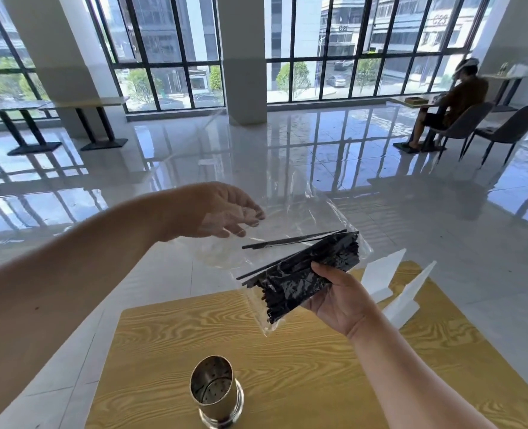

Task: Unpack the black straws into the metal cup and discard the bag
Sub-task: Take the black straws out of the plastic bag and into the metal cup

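The right hand [340,298] is clamped on the bag [303,205], thumb on top and fingers under, and squeezes the black straws [306,267] through the plastic. It holds them up in the air above the far part of the table [303,351]. The left hand [225,212] is apart from it, up and to the left, by the loose end of the bag. Its fingers are spread and relaxed and hold nothing. Part of that hand shows through the film, so it may be just inside the bag's mouth, but it is hard to tell.

The bag is thin, clear and crinkly. It looks very light and floppy, and likely slippery, so it is best pinched at an edge. The straws are thin, straight and stiff, and there are many of them. They look light too. A few stick out to the left, away from the bunch, so they may slide and scatter if the bag tips. The best place to hold them is around the middle of the bunch, all together.

The metal cup [216,388] stands upright at the near edge of the table. It is shiny and round, with small holes in its wall. It has no straws in it. The table top is yellow with wavy wood lines. Two white pointy shapes [408,298] lie on the right.
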Demonstrator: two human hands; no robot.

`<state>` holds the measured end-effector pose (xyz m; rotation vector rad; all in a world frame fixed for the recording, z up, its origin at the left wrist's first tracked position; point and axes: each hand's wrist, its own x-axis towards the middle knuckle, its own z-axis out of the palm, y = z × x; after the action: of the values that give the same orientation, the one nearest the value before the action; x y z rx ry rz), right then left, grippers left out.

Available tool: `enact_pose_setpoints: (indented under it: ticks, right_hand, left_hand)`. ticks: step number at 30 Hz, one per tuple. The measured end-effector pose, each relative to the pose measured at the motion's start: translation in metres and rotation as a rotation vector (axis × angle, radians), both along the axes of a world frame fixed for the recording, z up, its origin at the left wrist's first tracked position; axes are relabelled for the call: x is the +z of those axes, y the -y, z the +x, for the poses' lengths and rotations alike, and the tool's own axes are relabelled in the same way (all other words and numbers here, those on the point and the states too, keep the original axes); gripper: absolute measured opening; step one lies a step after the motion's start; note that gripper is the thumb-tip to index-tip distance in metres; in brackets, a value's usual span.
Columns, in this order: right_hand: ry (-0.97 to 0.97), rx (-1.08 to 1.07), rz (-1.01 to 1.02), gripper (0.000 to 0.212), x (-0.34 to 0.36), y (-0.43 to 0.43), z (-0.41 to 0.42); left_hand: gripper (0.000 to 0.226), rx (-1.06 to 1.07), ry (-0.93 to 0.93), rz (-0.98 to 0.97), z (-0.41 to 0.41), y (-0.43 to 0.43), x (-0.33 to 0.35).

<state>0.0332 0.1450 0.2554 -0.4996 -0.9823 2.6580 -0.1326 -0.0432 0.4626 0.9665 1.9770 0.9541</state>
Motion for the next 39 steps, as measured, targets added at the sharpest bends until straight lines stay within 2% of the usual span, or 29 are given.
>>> enact_pose_setpoints:
  ticks: [3,7,8,10,11,12,13,15,16,18,20,22,25,26,28,31,33,36,39]
  right_hand:
    - [-0.004,-0.012,0.022,0.024,0.003,-0.004,0.000]
    - [0.003,-0.014,0.035,0.025,0.003,-0.010,0.005]
    - [0.000,-0.013,0.028,0.026,0.002,-0.012,0.006]
    - [-0.004,-0.005,0.021,0.027,0.000,-0.014,0.009]
    - [0.001,0.003,0.025,0.027,0.000,-0.016,0.011]
    - [0.005,0.014,0.035,0.027,0.001,-0.016,0.012]
    - [0.007,0.028,0.050,0.026,0.002,-0.017,0.012]
    - [0.006,0.062,0.093,0.030,0.006,-0.019,0.012]
    - [0.010,0.079,0.116,0.033,0.009,-0.020,0.012]
    - [0.015,0.107,0.153,0.035,0.012,-0.021,0.010]
    - [0.014,0.119,0.174,0.036,0.015,-0.024,0.009]
    - [0.012,0.123,0.199,0.035,0.018,-0.026,0.008]
    - [0.017,0.100,0.222,0.028,0.023,-0.030,0.008]
    - [0.024,0.083,0.226,0.023,0.024,-0.032,0.008]
    - [0.041,0.041,0.225,0.021,0.024,-0.037,0.008]
    - [0.051,-0.049,0.238,0.034,0.025,-0.042,0.008]
    - [0.040,-0.074,0.266,0.037,0.027,-0.043,0.007]
    - [0.020,-0.057,0.272,0.037,0.030,-0.042,0.005]
    - [0.012,-0.091,0.246,0.042,0.032,-0.038,0.002]
  left_hand:
    - [0.025,0.076,-0.012,0.122,-0.001,0.004,0.004]
    - [0.029,0.353,-0.138,0.529,-0.013,0.015,0.015]
    - [0.025,0.418,-0.237,0.614,-0.019,0.020,0.014]
    - [0.029,0.548,-0.642,0.687,-0.034,0.031,0.010]
    - [0.039,0.574,-0.824,0.676,-0.042,0.036,0.007]
    - [0.057,0.579,-0.925,0.626,-0.050,0.039,0.006]
    - [0.079,0.571,-0.911,0.544,-0.057,0.041,0.006]
    - [0.124,0.548,-0.654,0.332,-0.066,0.042,0.009]
    - [0.137,0.513,-0.509,0.237,-0.068,0.041,0.010]
    - [0.151,0.427,-0.306,0.132,-0.070,0.041,0.009]
    - [0.154,0.368,-0.164,0.147,-0.074,0.042,0.004]
    - [0.139,0.375,-0.026,0.229,-0.080,0.045,0.002]
    - [0.052,0.390,-0.023,0.328,-0.083,0.047,-0.005]
    - [0.031,0.400,-0.034,0.351,-0.083,0.047,-0.009]
    - [0.008,0.448,-0.067,0.364,-0.083,0.048,-0.016]
    - [0.005,0.484,-0.081,0.318,-0.081,0.055,-0.023]
    - [0.004,0.441,-0.019,0.298,-0.078,0.061,-0.027]
    - [0.027,0.414,0.030,0.325,-0.074,0.064,-0.035]
    - [0.010,0.533,-0.036,0.413,-0.073,0.062,-0.044]
